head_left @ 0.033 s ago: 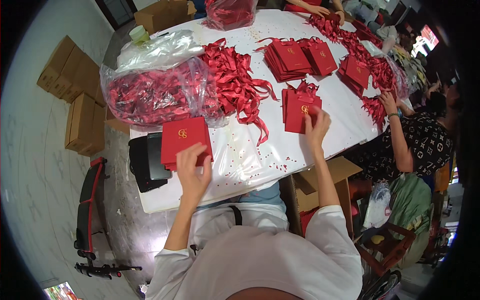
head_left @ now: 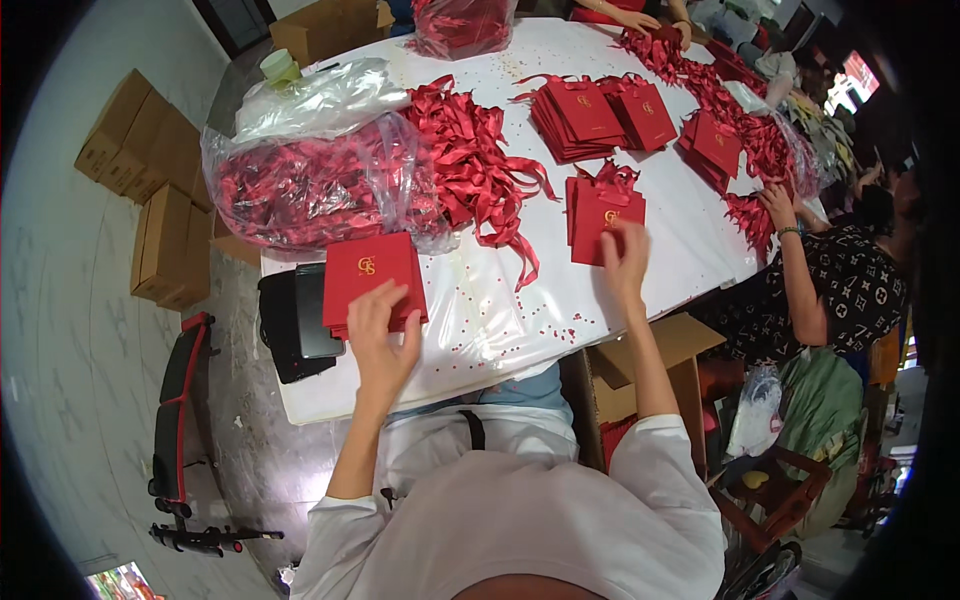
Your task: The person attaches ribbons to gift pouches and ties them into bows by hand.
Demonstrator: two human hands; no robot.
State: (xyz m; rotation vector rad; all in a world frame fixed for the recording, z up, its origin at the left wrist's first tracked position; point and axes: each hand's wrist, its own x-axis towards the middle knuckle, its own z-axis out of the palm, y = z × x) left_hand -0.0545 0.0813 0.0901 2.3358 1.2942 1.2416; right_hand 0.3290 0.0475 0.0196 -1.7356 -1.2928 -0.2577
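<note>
While the left hand (head_left: 383,328) lies half-curled over the near edge of a red card stack (head_left: 368,265), the right hand (head_left: 626,262) bends its fingers at a ribboned red stack (head_left: 590,222); can't tell if either grips. Left stack overlaps a flat black case (head_left: 316,312). Red ribbon heap (head_left: 460,150) lies beyond, all on white table (head_left: 325,398).

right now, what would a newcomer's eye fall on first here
Probably the tangle of red ribbons, spilling from the clear bag on the left of the white table. Next, the red stack at the left hand and the beribboned pile at the right hand.
</note>
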